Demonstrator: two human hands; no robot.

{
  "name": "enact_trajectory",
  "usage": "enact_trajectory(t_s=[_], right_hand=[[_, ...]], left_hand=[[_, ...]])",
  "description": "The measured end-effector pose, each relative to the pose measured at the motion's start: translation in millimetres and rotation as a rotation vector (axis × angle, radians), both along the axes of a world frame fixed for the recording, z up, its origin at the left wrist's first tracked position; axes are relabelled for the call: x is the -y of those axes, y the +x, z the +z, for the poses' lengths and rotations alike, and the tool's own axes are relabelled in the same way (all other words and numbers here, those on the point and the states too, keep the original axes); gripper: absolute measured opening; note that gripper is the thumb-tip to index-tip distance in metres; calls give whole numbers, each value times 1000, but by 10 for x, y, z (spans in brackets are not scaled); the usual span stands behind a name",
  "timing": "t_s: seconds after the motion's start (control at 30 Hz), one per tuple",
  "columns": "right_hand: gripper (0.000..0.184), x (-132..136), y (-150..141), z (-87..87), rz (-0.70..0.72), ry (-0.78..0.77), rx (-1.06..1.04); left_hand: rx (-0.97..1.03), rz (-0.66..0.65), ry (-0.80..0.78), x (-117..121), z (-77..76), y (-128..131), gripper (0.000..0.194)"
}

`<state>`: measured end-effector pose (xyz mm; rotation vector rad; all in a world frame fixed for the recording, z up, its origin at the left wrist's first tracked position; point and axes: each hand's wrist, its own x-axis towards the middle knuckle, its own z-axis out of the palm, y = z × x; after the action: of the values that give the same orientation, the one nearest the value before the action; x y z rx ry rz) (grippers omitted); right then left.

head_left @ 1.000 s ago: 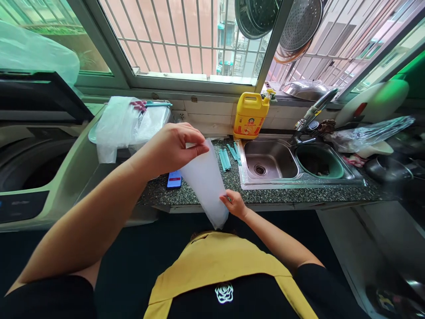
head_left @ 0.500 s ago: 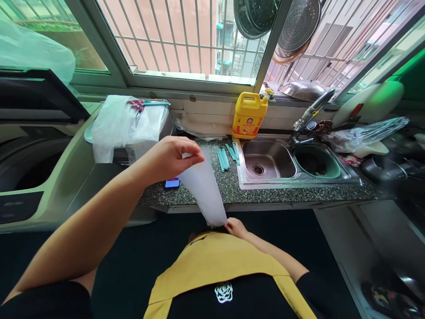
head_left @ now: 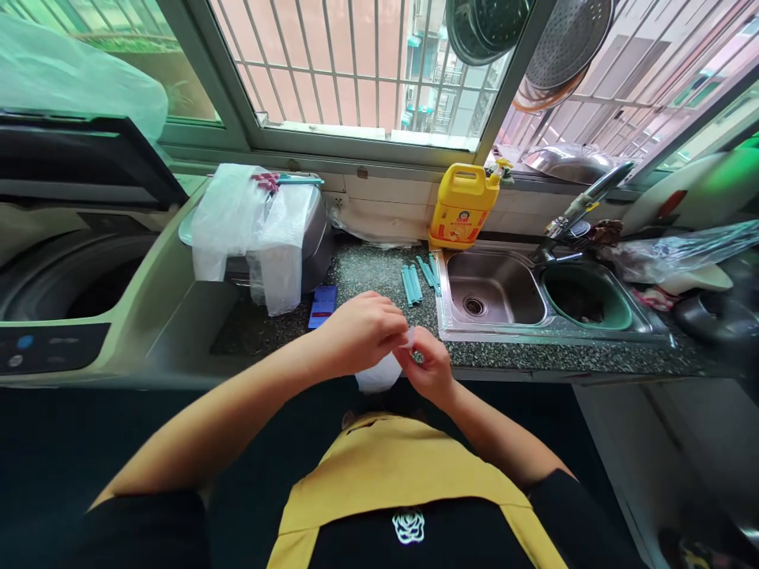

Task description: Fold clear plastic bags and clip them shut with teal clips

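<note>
My left hand point(head_left: 375, 332) and my right hand point(head_left: 428, 367) meet in front of the counter edge, both closed in a pinch. Between their fingertips is the top of a translucent white plastic bag point(head_left: 379, 374). The bag hangs below my left hand, and its upper part is mostly hidden behind the fingers. Several teal sealing clips point(head_left: 411, 284) lie on the counter just beyond my right hand. A blue flat box point(head_left: 323, 307) lies behind my left wrist.
More plastic bags point(head_left: 283, 265) drape over a dark container point(head_left: 318, 245) at the left. A yellow jug point(head_left: 466, 207) stands behind the sink point(head_left: 496, 288), whose right basin holds a green tub point(head_left: 584, 296). An open washing machine point(head_left: 53, 273) is at far left.
My left hand has come down and my right hand has risen, so both now meet at the bag's top. The bag, stretched between them before, now hangs lower. The view has shifted left.
</note>
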<state>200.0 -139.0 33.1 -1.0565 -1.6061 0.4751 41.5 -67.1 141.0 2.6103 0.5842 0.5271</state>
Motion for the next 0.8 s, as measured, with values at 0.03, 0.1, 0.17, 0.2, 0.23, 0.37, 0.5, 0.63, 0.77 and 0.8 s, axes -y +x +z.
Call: enact_trajectory(t_s=[0.03, 0.1, 0.17, 0.2, 0.23, 0.37, 0.5, 0.63, 0.77, 0.8], right_hand=[[23, -26, -27, 43, -7, -29, -18], [28, -55, -33, 24, -34, -115, -97], [29, -73, -3, -56, -51, -213, -183], [30, -82, 12, -94, -50, -256, -213], [31, -92, 24, -122, -41, -294, -230], [34, -135, 26, -153, 12, -385, -263], [36, -152, 5, -180, 17, -464, -308], [37, -164, 0, -272, 12, -543, -345], [37, -206, 6, -439, -35, -626, -370], [37, -218, 3, -493, -52, -641, -366]], left_hand=[[99, 42, -75, -3, -68, -51, 16], [366, 175, -278, -40, -275, -175, 37], [573, 244, -550, -77, -558, -257, 58], [617, 257, -690, -79, -707, -265, 66], [636, 261, -836, -68, -845, -252, 69], [753, 498, -1087, 61, -1135, -114, 46], [775, 599, -1098, 173, -1081, -88, 44], [762, 641, -1101, 235, -1153, -115, 43], [553, 710, -922, 42, -1526, -166, 41], [465, 775, -831, -69, -1644, -201, 40]])
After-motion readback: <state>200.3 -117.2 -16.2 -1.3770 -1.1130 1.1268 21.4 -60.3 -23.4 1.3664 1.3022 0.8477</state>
